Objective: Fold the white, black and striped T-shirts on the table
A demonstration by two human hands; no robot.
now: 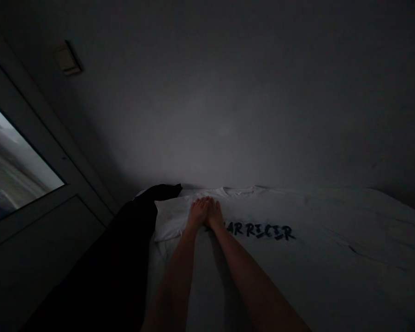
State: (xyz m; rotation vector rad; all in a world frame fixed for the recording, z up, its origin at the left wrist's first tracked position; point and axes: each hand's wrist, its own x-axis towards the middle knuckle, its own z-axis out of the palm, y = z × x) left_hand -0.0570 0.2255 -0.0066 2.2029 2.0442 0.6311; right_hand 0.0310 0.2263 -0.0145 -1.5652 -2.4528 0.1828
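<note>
In the dim view, both my forearms reach forward side by side onto a white T-shirt (263, 207) lying spread out, with its collar at the far edge. My left hand (198, 213) and my right hand (214, 214) rest flat on the fabric with their fingertips touching each other. Neither hand holds anything I can make out. Black printed lettering (259, 231) runs across the shirt just to the right of my right hand. A white folded cloth or pillow (173, 219) lies against my left hand's outer side.
A black fabric mass (100, 263) lies along the left side of the white surface. Beyond it stand a door or window frame (51, 138) with a bright glass pane (14, 166). A pale wall rises behind, with a small wall fitting (68, 58) high up.
</note>
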